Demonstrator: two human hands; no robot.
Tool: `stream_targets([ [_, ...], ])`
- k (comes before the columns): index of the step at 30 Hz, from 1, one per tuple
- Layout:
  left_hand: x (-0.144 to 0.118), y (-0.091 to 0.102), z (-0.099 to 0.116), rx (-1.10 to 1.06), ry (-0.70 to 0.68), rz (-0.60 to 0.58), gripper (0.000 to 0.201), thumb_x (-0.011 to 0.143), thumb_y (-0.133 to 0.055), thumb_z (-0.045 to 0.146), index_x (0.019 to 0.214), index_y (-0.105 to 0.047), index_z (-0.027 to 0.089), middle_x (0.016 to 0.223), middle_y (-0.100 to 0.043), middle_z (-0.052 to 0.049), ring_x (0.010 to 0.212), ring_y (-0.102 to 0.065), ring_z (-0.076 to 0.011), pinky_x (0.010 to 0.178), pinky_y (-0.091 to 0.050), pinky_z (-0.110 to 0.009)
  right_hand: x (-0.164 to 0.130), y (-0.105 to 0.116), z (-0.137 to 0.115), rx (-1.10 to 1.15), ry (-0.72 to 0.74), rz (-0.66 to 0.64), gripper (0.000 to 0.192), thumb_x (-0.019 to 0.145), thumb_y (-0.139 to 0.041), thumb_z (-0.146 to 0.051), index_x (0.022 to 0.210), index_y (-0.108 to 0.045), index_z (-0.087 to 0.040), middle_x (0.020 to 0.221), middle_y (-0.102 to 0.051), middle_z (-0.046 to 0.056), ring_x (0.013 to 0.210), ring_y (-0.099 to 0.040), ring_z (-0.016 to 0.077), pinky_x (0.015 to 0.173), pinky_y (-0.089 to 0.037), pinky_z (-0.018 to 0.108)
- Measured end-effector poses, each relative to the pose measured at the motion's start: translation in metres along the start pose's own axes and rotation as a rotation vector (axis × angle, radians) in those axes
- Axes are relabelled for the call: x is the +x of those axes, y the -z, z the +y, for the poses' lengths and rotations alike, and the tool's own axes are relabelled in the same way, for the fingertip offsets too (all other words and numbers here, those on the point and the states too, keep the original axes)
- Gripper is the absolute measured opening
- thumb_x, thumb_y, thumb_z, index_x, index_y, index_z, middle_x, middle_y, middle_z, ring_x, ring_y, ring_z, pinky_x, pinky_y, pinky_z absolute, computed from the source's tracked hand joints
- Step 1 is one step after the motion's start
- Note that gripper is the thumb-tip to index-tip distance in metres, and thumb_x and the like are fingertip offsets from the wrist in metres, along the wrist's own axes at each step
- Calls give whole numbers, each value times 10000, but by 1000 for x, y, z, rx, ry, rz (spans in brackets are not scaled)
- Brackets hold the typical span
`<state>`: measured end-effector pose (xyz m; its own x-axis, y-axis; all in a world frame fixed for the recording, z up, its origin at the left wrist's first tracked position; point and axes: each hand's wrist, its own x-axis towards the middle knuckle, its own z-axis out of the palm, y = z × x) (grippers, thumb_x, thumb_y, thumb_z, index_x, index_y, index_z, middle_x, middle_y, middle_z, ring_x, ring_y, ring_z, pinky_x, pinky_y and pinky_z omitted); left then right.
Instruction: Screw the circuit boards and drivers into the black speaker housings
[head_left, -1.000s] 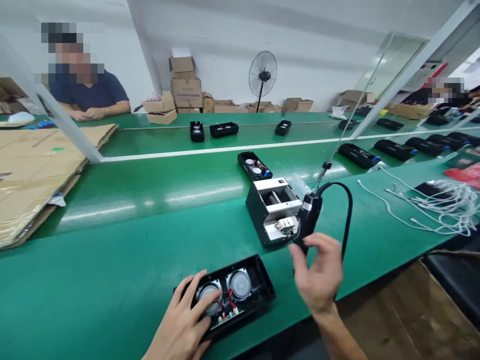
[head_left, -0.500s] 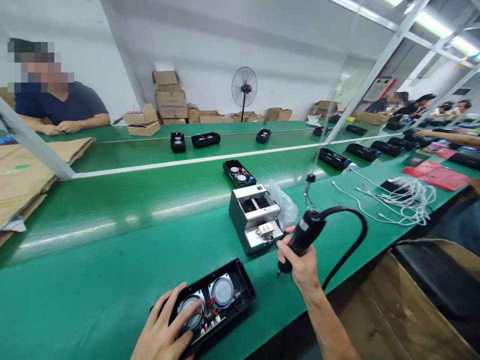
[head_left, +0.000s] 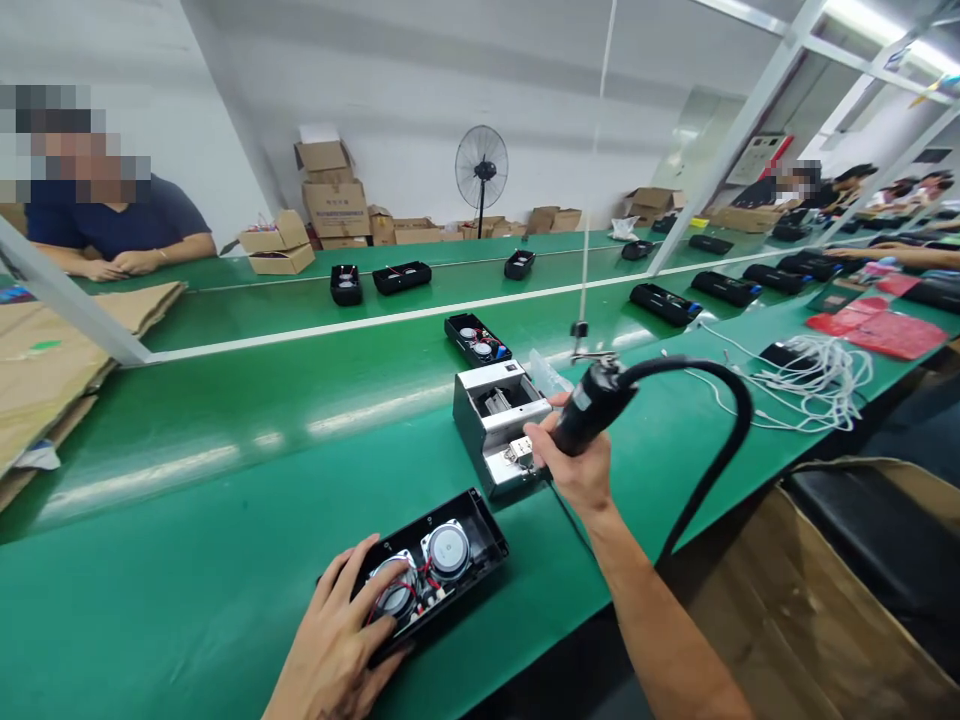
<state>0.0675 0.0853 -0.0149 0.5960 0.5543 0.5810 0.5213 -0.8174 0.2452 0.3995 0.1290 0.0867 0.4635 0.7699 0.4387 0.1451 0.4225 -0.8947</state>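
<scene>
Left hand (head_left: 337,640) flat on speaker shell (head_left: 435,570), right hand (head_left: 570,465) gripping electric screwdriver (head_left: 592,405)

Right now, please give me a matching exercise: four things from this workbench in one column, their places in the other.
1. electric screwdriver
2. open speaker case
3. standing fan
4. white cables

A. far back by the wall
B. under the left hand
C. gripped in the right hand
D. on the bench, far right

Pairs: 1-C, 2-B, 3-A, 4-D

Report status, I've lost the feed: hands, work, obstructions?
Left hand on open speaker case. Right hand gripping electric screwdriver at metal screw feeder. Nothing between.
</scene>
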Motion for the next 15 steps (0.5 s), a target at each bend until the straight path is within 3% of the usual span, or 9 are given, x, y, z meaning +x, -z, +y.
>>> stream_targets([
  [4,0,-3,4,29,30,-17,296,905,-838,442,713,-708,258,1316,-772,-3,1504,-502,-359,1262,-368,-534,-26,6,-23,110,-180,-142,437,843,-890,-366,1176,-634,-246,587,-599,-113,439,-512,127,471,-430,287],
  [7,3,-1,8,39,32,-42,291,884,-864,422,709,-702,256,1314,-774,12,1502,-498,-357,1248,-375,-526,-45,3,-45,360,-134,-234,315,944,-829,-362,1193,-641,-315,604,-590,-113,428,-497,121,447,-415,264],
  [10,7,2,12,56,23,-53,295,844,-908,423,713,-709,249,1299,-776,10,1482,-509,-365,1229,-397,-527,-64,-14,-60,490,-57,-310,316,970,-818,-366,1238,-650,-383,628,-632,-99,422,-527,131,425,-436,254],
  [15,6,1,15,115,6,-96,291,845,-907,501,773,-759,262,1316,-760,6,1486,-486,-395,1217,-421,-585,-105,-52,-52,450,-136,-412,442,960,-794,-503,1335,-562,-514,646,-640,-111,393,-542,149,397,-461,273],
])
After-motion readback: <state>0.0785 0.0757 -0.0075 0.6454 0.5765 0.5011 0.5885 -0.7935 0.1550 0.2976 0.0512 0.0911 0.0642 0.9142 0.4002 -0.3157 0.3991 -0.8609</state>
